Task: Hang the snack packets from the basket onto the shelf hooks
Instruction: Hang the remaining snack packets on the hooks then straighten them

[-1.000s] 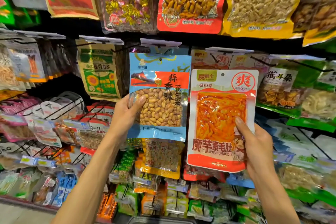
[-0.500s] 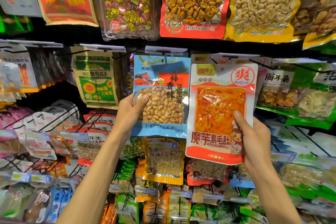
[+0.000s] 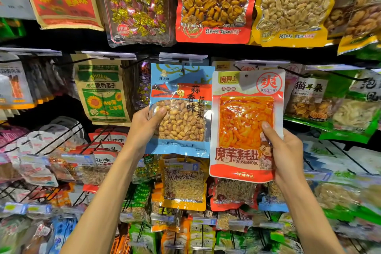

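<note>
The left hand (image 3: 144, 128) is gripping the blue peanut packet (image 3: 181, 93) by its left edge, thumb lying across the front, the packet's top sitting at a shelf hook (image 3: 182, 69) above that hand. Just beside it, the right hand (image 3: 286, 154) is gripping the red-and-white packet (image 3: 245, 126) by its lower right corner, the 2 packets touching

Red packet (image 3: 245, 121) read "MOYUSUMAODU", "魔芋素毛肚", "爽". Blue packet (image 3: 181, 93), touching its left edge, read "蒜香味 花生米". Green packet (image 3: 309, 97), to its right, read "猫耳朵".
</note>
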Demonstrator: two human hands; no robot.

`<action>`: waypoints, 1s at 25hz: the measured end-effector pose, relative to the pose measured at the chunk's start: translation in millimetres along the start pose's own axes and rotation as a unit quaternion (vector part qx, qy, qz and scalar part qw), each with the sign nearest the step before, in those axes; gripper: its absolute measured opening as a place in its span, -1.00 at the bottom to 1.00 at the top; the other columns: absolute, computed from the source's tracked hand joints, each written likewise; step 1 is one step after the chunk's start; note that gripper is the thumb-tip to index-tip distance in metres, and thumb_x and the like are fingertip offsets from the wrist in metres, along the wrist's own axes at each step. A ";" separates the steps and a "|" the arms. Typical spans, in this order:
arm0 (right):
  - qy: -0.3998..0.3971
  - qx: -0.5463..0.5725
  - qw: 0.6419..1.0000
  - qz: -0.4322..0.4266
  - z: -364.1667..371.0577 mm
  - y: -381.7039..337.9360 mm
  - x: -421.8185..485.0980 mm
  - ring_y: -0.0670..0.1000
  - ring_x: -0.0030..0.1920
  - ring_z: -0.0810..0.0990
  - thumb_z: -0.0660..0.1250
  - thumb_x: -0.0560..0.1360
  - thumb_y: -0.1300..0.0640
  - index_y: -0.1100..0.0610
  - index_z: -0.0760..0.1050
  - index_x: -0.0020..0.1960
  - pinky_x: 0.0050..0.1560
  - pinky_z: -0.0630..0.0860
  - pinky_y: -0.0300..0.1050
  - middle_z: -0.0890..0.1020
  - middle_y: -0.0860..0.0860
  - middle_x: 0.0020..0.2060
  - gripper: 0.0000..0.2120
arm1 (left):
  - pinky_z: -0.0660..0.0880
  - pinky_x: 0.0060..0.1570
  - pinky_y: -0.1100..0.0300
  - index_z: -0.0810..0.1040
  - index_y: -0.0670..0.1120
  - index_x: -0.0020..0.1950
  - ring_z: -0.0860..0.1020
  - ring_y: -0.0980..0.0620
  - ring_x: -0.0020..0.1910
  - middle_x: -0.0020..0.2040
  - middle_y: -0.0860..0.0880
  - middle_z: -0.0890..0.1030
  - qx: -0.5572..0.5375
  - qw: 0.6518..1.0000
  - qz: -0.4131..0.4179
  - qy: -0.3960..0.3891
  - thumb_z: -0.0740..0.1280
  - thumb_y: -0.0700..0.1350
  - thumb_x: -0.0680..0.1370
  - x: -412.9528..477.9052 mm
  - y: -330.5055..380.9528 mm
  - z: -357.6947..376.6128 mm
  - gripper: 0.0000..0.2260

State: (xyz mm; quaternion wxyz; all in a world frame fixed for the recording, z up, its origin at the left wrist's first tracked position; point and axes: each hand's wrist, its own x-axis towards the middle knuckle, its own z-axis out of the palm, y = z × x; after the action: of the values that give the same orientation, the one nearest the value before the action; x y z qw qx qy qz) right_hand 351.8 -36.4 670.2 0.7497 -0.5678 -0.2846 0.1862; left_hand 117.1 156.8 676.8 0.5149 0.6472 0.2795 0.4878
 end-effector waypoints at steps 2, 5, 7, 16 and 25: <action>0.001 0.004 1.000 0.002 -0.2 -0.4 1.8 0.20 -0.10 0.70 0.43 0.49 -0.01 0.14 0.62 -0.12 0.01 0.62 0.23 0.70 0.20 -0.14 -0.80 | 0.54 -0.12 0.32 0.62 -0.10 0.17 0.65 0.14 -0.06 -0.07 0.04 0.71 0.003 1.000 -0.002 0.005 0.33 -0.04 0.59 0.4 0.5 0.5 -0.78; 0.000 0.012 1.000 0.000 -0.3 -2.0 4.5 0.24 -0.06 0.69 0.43 0.50 0.01 0.12 0.63 -0.11 0.01 0.62 0.22 0.70 0.22 -0.11 -0.83 | 0.57 -0.09 0.29 0.61 -0.11 0.18 0.67 0.12 -0.05 -0.04 0.01 0.71 0.000 1.000 -0.003 0.010 0.33 -0.03 0.59 1.8 1.6 1.1 -0.76; -0.002 0.014 1.000 0.000 -0.9 -2.7 5.8 0.22 -0.08 0.70 0.42 0.50 0.01 0.12 0.63 -0.11 0.01 0.62 0.22 0.71 0.21 -0.12 -0.83 | 0.59 -0.06 0.27 0.61 -0.12 0.19 0.67 0.07 0.00 0.03 -0.05 0.71 -0.005 1.000 -0.003 0.012 0.33 -0.04 0.59 2.7 1.4 0.7 -0.76; -0.008 0.017 1.000 0.020 1.4 -3.5 16.9 0.16 -0.08 0.71 0.42 0.51 0.02 0.15 0.64 -0.03 0.00 0.63 0.18 0.72 0.17 -0.09 -0.81 | 0.48 -0.22 0.20 0.62 -0.19 0.10 0.58 -0.04 -0.16 -0.11 -0.23 0.64 0.012 0.999 -0.020 0.022 0.36 0.06 0.56 8.9 -5.8 3.6 -0.68; -0.005 0.024 0.999 0.039 -2.1 3.9 26.6 0.17 -0.06 0.71 0.42 0.51 0.01 0.14 0.65 -0.04 0.01 0.63 0.18 0.72 0.15 -0.09 -0.82 | 0.46 -0.38 0.43 0.62 -0.18 0.06 0.60 0.27 -0.33 -0.29 0.09 0.66 0.016 0.999 -0.017 0.037 0.33 -0.05 0.60 6.9 -2.8 12.9 -0.79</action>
State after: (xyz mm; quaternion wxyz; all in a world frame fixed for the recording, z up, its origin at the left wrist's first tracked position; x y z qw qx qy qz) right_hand 373.8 -20.9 671.8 0.7540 -0.5593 -0.2611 0.2246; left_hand 131.9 158.6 676.5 0.5017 0.6319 0.3172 0.4983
